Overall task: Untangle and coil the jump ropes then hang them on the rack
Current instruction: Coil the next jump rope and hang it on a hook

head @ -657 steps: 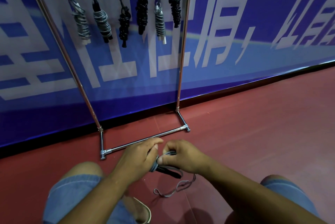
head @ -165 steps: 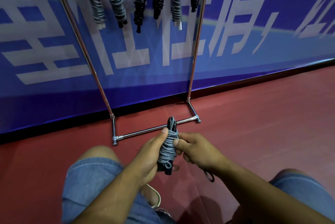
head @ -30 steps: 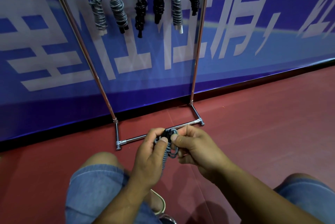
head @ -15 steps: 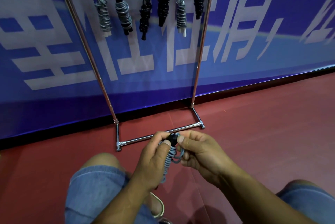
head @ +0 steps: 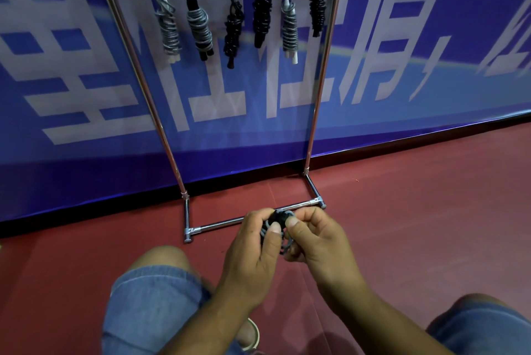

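A coiled grey jump rope with black handles [head: 280, 218] sits between my two hands, low in the middle of the view and mostly hidden by them. My left hand [head: 254, 254] grips the bundle from the left, thumb on its front. My right hand [head: 314, 239] pinches the top of the bundle from the right, with a loop of rope by its fingers. Behind stands the chrome rack [head: 316, 113]; several coiled ropes hang from its top, among them a grey one [head: 199, 28] and a black one [head: 262, 14].
The rack's base bar [head: 218, 224] lies on the red floor [head: 416, 211] just beyond my hands. A blue banner wall [head: 431, 52] stands behind the rack. My knees in denim shorts [head: 149, 303] flank my arms, and a sandal [head: 253, 334] shows below.
Over the last second my hands have closed tighter round the bundle, hiding most of it. The view has tilted up a little, showing more of the hanging ropes.
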`<move>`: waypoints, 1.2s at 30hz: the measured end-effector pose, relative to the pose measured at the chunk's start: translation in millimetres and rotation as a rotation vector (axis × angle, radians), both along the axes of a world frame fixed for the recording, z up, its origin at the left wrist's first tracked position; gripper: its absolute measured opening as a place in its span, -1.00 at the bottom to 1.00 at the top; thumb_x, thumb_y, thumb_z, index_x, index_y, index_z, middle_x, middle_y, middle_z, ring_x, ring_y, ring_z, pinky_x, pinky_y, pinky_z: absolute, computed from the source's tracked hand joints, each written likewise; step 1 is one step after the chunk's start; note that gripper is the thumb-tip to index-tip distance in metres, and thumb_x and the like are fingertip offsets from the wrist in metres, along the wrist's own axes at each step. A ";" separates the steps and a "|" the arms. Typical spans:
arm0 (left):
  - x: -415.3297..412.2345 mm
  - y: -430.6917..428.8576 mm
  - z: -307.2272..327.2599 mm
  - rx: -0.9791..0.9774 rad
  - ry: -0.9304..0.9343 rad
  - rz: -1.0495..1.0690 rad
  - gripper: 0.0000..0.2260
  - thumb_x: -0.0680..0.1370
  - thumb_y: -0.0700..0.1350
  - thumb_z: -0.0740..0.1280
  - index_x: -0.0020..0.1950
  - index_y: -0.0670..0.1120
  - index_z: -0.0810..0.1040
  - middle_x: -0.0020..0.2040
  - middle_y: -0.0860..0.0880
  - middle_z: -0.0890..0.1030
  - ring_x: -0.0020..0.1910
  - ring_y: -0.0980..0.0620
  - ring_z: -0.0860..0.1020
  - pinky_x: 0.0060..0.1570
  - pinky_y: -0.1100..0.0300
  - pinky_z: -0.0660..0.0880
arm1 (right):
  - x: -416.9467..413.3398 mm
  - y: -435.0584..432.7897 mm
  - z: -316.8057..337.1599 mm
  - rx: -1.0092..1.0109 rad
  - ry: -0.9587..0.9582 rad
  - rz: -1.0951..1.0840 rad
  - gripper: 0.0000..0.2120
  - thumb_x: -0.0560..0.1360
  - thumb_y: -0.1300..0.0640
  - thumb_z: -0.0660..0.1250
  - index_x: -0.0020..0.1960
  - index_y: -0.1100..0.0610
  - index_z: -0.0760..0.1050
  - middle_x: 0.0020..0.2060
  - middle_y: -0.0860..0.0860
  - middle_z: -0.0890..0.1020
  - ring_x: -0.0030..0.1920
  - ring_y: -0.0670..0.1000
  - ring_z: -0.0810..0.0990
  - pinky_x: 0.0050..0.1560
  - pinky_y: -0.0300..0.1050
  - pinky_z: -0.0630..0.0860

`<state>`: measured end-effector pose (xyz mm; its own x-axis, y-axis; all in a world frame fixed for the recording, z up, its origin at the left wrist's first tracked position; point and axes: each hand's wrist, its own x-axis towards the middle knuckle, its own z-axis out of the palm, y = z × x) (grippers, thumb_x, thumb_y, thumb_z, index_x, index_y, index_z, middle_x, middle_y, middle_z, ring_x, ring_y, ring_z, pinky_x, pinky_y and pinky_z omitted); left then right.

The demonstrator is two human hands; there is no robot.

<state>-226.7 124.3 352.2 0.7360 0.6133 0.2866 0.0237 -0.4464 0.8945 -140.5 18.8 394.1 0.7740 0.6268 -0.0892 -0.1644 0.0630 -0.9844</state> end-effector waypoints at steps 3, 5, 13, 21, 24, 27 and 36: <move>1.5 -4.2 2.3 0.035 -0.016 0.046 -0.79 0.63 0.24 0.12 0.22 0.33 0.43 0.08 0.20 0.55 0.06 0.10 0.59 -0.02 0.18 0.53 | -2.1 2.3 0.2 0.023 -0.035 -0.034 -0.87 0.61 0.28 0.33 -0.04 0.36 0.47 -0.41 0.12 0.55 -0.42 0.00 0.50 -0.32 -0.07 0.51; 1.5 -4.7 3.4 0.024 -0.018 0.037 -0.79 0.63 0.23 0.13 0.24 0.36 0.43 0.10 0.21 0.55 0.09 0.10 0.58 0.02 0.18 0.53 | -2.2 1.3 -0.6 0.030 -0.038 -0.045 -0.87 0.60 0.28 0.34 -0.05 0.35 0.48 -0.42 0.09 0.55 -0.42 -0.01 0.50 -0.32 -0.09 0.51; -5.1 1.6 4.1 0.014 0.010 -0.101 -0.54 0.40 0.11 0.49 0.25 0.23 0.45 0.09 0.12 0.59 0.06 0.03 0.63 0.03 -0.06 0.59 | -6.7 -1.7 -2.8 0.068 -0.003 -0.034 -0.83 0.62 0.22 0.34 -0.10 0.29 0.49 -0.35 0.07 0.58 -0.30 0.02 0.53 -0.27 -0.09 0.49; 1.9 5.0 -0.3 -0.079 -0.003 -0.086 -0.56 0.44 0.21 0.51 0.26 0.26 0.47 0.11 0.07 0.63 0.09 0.01 0.65 0.07 -0.13 0.60 | 0.7 6.2 0.0 0.033 0.011 -0.017 -0.84 0.62 0.22 0.33 -0.09 0.29 0.49 -0.35 0.05 0.52 -0.28 0.05 0.48 -0.22 -0.02 0.47; -0.2 3.0 3.9 -0.140 -0.026 -0.108 -0.61 0.46 0.21 0.47 0.25 0.26 0.49 0.11 0.07 0.65 0.11 0.00 0.65 0.10 -0.07 0.61 | 3.3 7.4 -0.1 0.018 0.006 0.012 -0.85 0.61 0.17 0.37 -0.10 0.20 0.49 -0.33 0.07 0.52 -0.24 0.06 0.49 -0.18 0.02 0.49; -2.7 1.5 8.2 -0.206 -0.048 -0.145 -0.66 0.49 0.16 0.44 0.25 0.27 0.51 0.13 0.09 0.66 0.13 0.03 0.66 0.11 0.06 0.62 | 3.5 5.7 0.1 0.032 0.040 0.045 -0.91 0.62 0.21 0.35 -0.06 0.18 0.49 -0.26 0.09 0.56 -0.21 0.07 0.54 -0.21 -0.07 0.53; -6.1 2.1 15.8 -0.332 -0.086 -0.206 -0.65 0.51 0.12 0.40 0.27 0.07 0.57 0.10 0.05 0.68 0.06 0.15 0.64 0.02 0.28 0.53 | 4.9 2.3 4.8 0.043 0.097 0.113 -0.70 0.69 0.20 0.16 0.07 0.04 0.67 -0.17 0.11 0.64 -0.18 0.05 0.57 -0.19 -0.08 0.55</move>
